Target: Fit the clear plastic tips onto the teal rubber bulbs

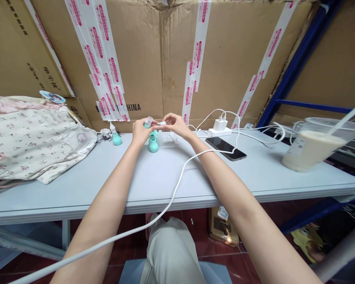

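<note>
My left hand [141,132] is closed around a small mint-green bulb with a clear cup-shaped piece [149,121] on its upper end. Fingertips of my right hand [177,125] pinch a small white nozzle-like piece [161,123] right beside it, and the two hands nearly meet. Just below them, a mint-green rubber bulb [153,146] with an open neck stands on the table, with more green behind it, partly hidden by my fingers. Clear plastic pieces [173,137] lie under my right hand. Farther left stands an assembled bulb [116,138] with a clear nozzle.
A floral cloth bag [38,138] fills the table's left side. To the right are a black phone [226,148], a white charger [220,124] and a cup of milky drink [310,148] with a straw. A white cable [177,185] crosses over my forearms. Taped cardboard [142,59] stands behind.
</note>
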Available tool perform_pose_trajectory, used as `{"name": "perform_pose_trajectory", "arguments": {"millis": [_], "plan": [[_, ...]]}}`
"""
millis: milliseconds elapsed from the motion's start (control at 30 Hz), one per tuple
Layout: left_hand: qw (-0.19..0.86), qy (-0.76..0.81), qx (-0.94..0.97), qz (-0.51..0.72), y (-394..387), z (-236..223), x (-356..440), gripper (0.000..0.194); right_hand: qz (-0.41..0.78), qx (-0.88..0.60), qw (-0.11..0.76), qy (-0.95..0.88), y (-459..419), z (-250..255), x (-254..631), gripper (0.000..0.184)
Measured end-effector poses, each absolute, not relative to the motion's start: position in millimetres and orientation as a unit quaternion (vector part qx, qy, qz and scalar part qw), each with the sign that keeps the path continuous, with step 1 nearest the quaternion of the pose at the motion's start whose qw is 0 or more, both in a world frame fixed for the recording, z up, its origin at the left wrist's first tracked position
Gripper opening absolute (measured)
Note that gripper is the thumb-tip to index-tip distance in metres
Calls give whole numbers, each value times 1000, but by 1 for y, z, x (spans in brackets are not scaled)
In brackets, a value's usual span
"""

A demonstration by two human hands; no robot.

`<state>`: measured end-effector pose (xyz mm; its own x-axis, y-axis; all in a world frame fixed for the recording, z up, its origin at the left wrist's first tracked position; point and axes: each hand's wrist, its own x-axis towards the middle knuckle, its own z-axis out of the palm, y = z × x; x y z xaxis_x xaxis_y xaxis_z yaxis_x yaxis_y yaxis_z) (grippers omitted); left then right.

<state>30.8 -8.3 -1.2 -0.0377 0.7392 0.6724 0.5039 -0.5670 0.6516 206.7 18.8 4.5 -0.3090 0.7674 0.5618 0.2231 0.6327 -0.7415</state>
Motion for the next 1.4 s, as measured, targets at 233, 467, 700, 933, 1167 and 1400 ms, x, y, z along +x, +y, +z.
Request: {"name": "perform_pose_trajectory", "arguments": {"millis": [233,467,700,933,1167,1400], "plan": [[246,402,672,571,-17,5,33,46,85,-344,480,-802,3,11,200,25],[271,406,661,570,-10,-2,34,47,22,-324,452,-831,1,10,197,23],[253,409,658,579,-10,-1,30,41,84,-335,483,-805,2,7,197,24],[231,449,599,622,3,-13,13,28,131,-398,502,-756,27,-2,214,25],[221,467,568,640,15,-23,-1,29,212,-433,445,-755,38,-11,231,28],[186,504,586,606,20,-29,-5,30,297,-390,387,-781,36,-6,237,22]]}}
